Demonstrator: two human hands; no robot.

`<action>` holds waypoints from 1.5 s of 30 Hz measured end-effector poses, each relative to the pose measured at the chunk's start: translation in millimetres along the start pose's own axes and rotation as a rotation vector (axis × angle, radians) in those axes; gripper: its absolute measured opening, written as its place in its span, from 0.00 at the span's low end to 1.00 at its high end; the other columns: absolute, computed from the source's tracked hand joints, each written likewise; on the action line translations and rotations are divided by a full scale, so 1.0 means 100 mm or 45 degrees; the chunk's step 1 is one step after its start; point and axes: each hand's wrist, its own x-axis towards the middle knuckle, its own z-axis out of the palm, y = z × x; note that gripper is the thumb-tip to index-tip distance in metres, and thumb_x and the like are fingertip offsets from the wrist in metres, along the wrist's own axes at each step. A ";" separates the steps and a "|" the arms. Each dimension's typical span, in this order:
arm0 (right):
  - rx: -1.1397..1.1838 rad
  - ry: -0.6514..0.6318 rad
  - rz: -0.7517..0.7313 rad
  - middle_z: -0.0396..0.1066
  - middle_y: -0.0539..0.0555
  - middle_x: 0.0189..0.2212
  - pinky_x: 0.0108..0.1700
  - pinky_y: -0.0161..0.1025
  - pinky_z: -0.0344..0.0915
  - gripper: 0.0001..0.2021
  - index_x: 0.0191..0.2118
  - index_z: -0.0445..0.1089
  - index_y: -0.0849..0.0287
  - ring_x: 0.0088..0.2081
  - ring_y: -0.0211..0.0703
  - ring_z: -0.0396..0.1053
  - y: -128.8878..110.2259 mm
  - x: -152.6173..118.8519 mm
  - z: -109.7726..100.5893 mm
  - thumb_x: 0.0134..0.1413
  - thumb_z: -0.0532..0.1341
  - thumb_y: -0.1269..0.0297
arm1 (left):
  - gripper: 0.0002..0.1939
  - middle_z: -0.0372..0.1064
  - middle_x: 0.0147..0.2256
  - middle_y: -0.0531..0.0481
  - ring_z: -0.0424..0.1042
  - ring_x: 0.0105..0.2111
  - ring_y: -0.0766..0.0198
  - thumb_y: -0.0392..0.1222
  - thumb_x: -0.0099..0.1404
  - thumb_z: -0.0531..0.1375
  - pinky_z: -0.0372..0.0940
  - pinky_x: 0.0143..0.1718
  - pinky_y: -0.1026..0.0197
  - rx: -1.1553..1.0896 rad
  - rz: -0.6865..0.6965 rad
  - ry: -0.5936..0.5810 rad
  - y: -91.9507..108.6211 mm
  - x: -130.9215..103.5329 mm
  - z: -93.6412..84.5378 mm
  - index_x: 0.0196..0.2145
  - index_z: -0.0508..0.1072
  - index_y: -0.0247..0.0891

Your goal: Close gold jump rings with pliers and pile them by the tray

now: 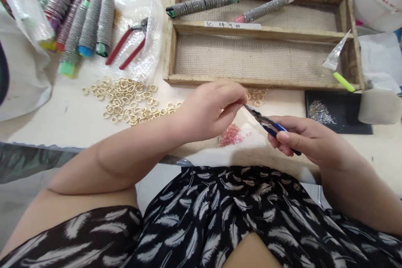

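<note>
Wrapped round the blue handles of a pair of pliers point(272, 124), my right hand point(301, 136) points their metal jaws up and left. Those jaws meet the fingertips of my left hand point(216, 106), which is closed in a pinch; what it pinches is too small or hidden to make out. Just below lies a small heap of pink beads point(231, 135). Some gold rings point(258, 95) rest behind the left fingertips. A larger spread of gold rings point(125, 96) lies to the left, partly behind my left wrist.
A wooden tray with mesh compartments point(266, 81) stands at the back, holding two bead-wrapped rods point(204, 5). Red-handled cutters point(128, 44) and several wire-wrapped tubes point(105, 21) lie at left. On the right, a black mat point(351, 113) carries silvery bits point(320, 113); a yellow-green capped tool point(344, 81) leans on the tray.
</note>
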 end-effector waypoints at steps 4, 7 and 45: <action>0.005 -0.009 -0.010 0.70 0.50 0.26 0.23 0.33 0.64 0.27 0.31 0.76 0.57 0.23 0.35 0.63 0.00 0.01 -0.01 0.53 0.73 0.35 | 0.09 0.79 0.34 0.47 0.76 0.34 0.63 0.29 0.70 0.56 0.71 0.36 0.60 -0.020 0.068 0.030 -0.04 0.00 0.01 0.38 0.76 0.38; 0.010 -0.011 -0.025 0.71 0.50 0.26 0.23 0.33 0.64 0.26 0.31 0.76 0.57 0.23 0.35 0.64 0.00 0.01 0.00 0.52 0.74 0.35 | 0.08 0.77 0.31 0.50 0.74 0.30 0.65 0.31 0.68 0.57 0.70 0.34 0.60 -0.081 -0.001 0.036 -0.04 0.00 0.01 0.35 0.75 0.40; 0.485 -0.197 0.063 0.75 0.54 0.29 0.22 0.29 0.60 0.26 0.36 0.79 0.61 0.24 0.32 0.65 0.10 -0.01 -0.01 0.54 0.76 0.38 | 0.07 0.81 0.37 0.48 0.79 0.37 0.64 0.34 0.71 0.58 0.73 0.39 0.63 0.007 0.152 -0.120 -0.10 0.03 -0.15 0.39 0.76 0.40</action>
